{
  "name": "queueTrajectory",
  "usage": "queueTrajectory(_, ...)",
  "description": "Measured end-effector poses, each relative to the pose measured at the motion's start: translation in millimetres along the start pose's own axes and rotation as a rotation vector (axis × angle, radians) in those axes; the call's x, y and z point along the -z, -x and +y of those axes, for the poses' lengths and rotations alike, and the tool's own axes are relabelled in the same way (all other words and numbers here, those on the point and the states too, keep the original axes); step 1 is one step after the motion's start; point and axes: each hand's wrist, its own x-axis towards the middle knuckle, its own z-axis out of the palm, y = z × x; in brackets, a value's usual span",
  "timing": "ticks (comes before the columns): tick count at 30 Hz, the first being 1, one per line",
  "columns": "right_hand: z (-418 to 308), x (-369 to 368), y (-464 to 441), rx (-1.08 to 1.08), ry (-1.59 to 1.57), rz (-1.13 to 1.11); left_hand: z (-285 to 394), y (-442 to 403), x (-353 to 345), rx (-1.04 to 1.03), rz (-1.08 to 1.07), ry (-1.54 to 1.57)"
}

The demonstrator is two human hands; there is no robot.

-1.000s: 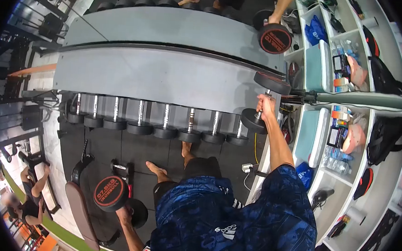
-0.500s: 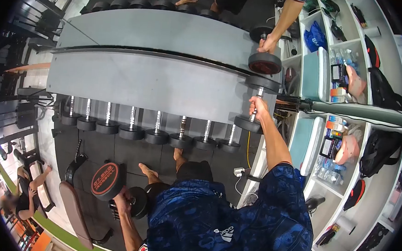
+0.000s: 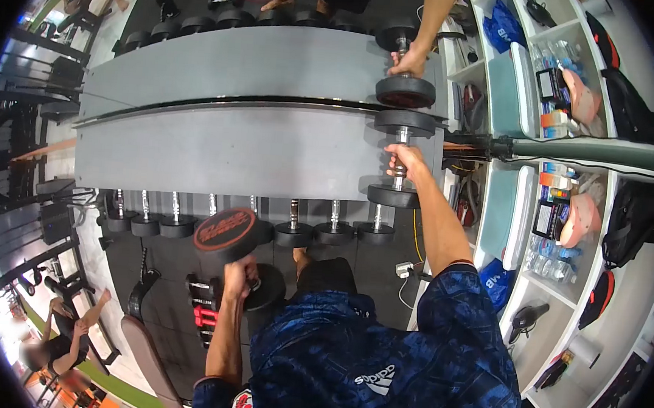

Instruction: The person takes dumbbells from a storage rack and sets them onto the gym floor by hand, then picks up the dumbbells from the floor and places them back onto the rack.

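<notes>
My right hand is closed around the chrome handle of a black round-headed dumbbell at the right end of the grey slab top. I cannot tell whether that dumbbell rests on the slab or hangs just over it. Lower left, my left hand grips a second, larger dumbbell, whose end shows a red ring and red lettering. This one is raised off the floor, near the slab's front edge. Below that edge a row of dumbbells with chrome handles sits racked.
Behind the slab a mirror reflects my arm and the dumbbells. White shelves on the right hold bottles, bags and a hair dryer. Small red and black dumbbells lie on the dark floor, beside a padded bench. Another person sits far left.
My left hand has lifted its dumbbell up and forward, toward the slab's front edge. The right-hand dumbbell appears slightly farther left in view, still gripped. The view has shifted a little.
</notes>
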Motion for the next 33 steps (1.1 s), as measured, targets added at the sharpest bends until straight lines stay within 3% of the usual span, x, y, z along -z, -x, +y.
queueTrajectory(5,-6.7,-3.1,0.4,0.003,0.07,0.061,32.2,-52.8,-82.5,-0.006,-0.219,-0.035)
queueTrajectory(7,-5.1,-3.5,-4.6,0.004,0.08,0.079,40.7,-75.1,-113.7,0.102,-0.262,-0.016)
queueTrajectory(16,-10.5,-6.2,3.5,0.019,0.043,0.155,71.2,-131.0,-231.7,0.26,-0.271,-0.097)
queueTrajectory(24,-12.6,-3.9,0.9,0.002,0.058,0.151,76.7,-167.7,-272.9,0.283,-0.298,-0.152)
queueTrajectory(33,-9.6,-4.6,-8.6,0.022,0.071,0.194,69.2,-180.3,-284.1,0.308,-0.168,-0.167)
